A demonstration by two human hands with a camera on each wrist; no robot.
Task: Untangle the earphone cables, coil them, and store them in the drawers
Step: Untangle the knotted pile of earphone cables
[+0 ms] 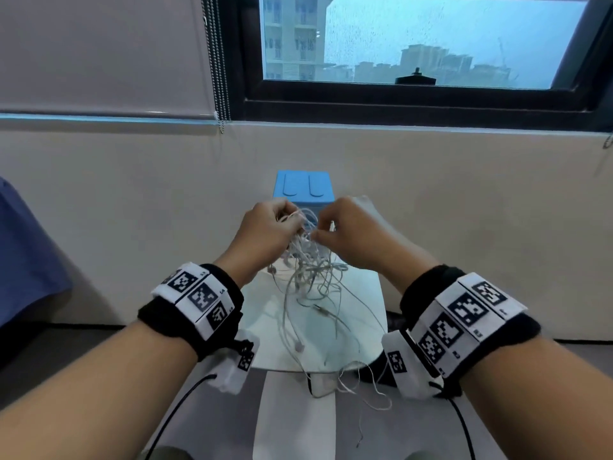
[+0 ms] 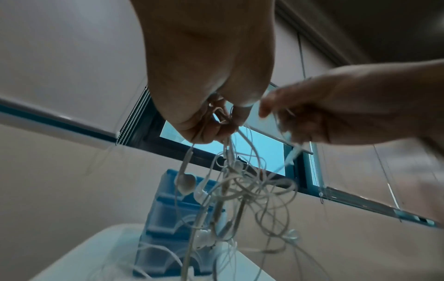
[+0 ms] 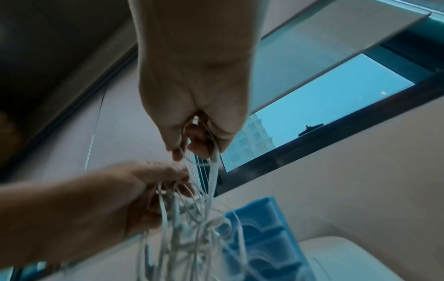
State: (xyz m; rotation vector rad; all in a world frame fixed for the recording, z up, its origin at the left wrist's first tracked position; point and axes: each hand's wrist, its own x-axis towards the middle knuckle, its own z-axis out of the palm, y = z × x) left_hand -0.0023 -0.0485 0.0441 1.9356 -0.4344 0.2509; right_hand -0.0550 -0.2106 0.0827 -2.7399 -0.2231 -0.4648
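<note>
While the window point(image 1: 414, 41) filled the far wall with grey-blue towers, a blind point(image 1: 99, 54) hung lowered to its left, a bead chain point(image 1: 217, 61) dangling at the blind's edge. Below them a small white table point(image 1: 361, 293) stood against the wall, and at its far end sat the blue drawers point(image 1: 303, 187), shut as far as I could see. Both arms reached out over the table, each wrist wrapped in a black band point(image 1: 428, 293) carrying white marker blocks. The left hand point(image 1: 265, 227) was raised in front of the drawers, its fingers curled tight round a bunch of the cables point(image 1: 311, 280). Just beside it, the right hand point(image 1: 351, 227) pinched a few strands between thumb and fingertips. From the two hands the white tangle hung down in loose loops, its lower ends trailing over the table's near edge. Several earbuds point(image 2: 186, 182) dangled within the knot, and a plug point(image 1: 323, 310) hung lower among the strands.
</note>
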